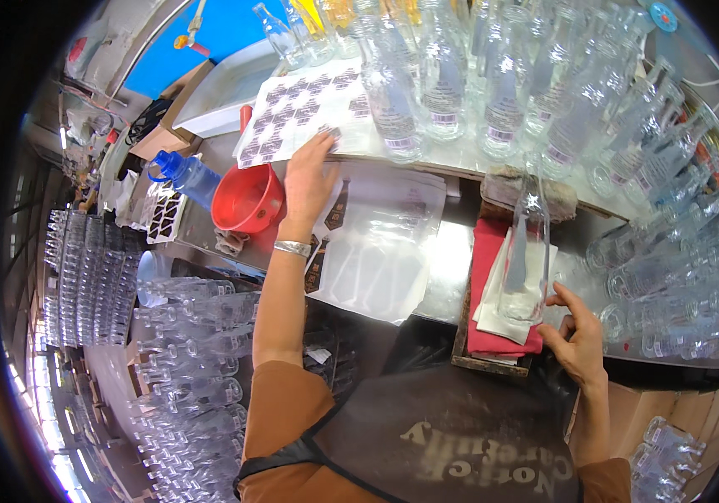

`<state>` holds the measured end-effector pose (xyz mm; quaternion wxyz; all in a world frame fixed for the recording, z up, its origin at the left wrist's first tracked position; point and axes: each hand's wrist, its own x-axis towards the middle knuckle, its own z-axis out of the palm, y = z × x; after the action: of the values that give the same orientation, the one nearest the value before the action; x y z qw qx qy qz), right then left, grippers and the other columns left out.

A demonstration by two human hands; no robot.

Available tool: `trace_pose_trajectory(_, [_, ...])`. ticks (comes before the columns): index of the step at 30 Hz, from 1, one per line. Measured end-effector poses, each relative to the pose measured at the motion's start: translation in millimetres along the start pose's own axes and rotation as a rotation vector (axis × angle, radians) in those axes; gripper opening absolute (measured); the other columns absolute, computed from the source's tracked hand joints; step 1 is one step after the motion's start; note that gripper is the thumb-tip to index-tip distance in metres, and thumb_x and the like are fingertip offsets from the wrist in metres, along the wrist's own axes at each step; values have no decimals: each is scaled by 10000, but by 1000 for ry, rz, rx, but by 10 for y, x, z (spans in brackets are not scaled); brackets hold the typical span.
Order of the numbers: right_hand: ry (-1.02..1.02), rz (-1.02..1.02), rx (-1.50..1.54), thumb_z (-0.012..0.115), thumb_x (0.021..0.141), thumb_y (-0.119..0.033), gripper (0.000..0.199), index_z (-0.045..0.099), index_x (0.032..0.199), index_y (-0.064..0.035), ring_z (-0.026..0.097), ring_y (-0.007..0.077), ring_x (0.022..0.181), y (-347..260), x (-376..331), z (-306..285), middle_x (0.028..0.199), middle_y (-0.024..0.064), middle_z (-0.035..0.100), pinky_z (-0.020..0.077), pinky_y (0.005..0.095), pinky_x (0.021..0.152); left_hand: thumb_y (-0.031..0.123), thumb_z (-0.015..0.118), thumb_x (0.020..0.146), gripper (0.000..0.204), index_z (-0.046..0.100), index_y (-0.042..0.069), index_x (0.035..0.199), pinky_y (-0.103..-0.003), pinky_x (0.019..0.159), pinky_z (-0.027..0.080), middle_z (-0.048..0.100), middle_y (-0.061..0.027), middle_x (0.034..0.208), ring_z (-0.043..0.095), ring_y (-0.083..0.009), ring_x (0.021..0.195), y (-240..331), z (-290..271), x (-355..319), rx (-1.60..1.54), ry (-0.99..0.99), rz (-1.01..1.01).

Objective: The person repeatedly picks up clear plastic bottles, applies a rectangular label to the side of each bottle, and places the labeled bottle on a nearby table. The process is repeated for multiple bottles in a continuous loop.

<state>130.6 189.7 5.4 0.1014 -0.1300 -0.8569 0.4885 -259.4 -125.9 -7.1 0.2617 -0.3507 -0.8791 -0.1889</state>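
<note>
My left hand (309,178) reaches to the right edge of a white sheet of printed labels (301,109). Its fingertips are closed together on a small dark-printed label (335,132). Beside a clear glass bottle (527,272), my right hand (576,342) is open, thumb and forefinger apart near the bottle's base. Whether they touch the glass I cannot tell. This bottle lies with its neck away from me, over a folded brown cloth (506,186), its body above white and red cloths (487,251) in a shallow wooden tray (460,356).
Several clear bottles with labels stand on the shelf (445,92) ahead, and more lie stacked at right (686,285). Left are a red pot (248,201), a blue water bottle (188,174) and rows of bottles (188,360). Backing sheets with dark labels (376,243) hang before me.
</note>
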Motion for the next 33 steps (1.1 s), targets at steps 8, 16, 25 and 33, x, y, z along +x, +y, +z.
trace_pose_trajectory(8, [129, -204, -385, 783, 730, -159, 783, 462, 1434, -41, 646, 332, 785, -36, 65, 287, 1005, 132, 606, 531, 423, 659, 144, 654, 981, 299, 682, -44, 1211, -231, 763, 503, 747, -44, 1003, 641, -83, 855, 480, -72, -357, -733, 41, -520])
trace_pose_trajectory(16, [124, -163, -432, 805, 721, -167, 764, 499, 1407, -27, 652, 319, 786, -133, 24, 225, 1001, 124, 621, 533, 405, 657, 154, 719, 884, 555, 563, 90, 1412, -472, 1185, 281, 511, -143, 1497, 455, -302, 1413, 2464, -577, -378, -433, -207, 287])
trace_pose_trajectory(25, [163, -155, -388, 814, 717, -173, 757, 500, 1389, -18, 649, 325, 753, -143, 14, 276, 1004, 130, 613, 537, 406, 646, 312, 717, 880, 571, 582, 149, 1411, -546, 1205, 180, 348, -219, 1585, 333, -369, 1477, 2616, -420, -635, -496, -367, 425])
trace_pose_trajectory(33, [97, -213, -272, 817, 763, -211, 702, 530, 1378, -32, 629, 257, 681, -21, 42, 128, 1049, 125, 643, 522, 358, 625, 257, 738, 892, 565, 577, 118, 1415, -463, 1188, 273, 300, -220, 1608, 309, -385, 1478, 2619, -165, -398, -538, -327, 205])
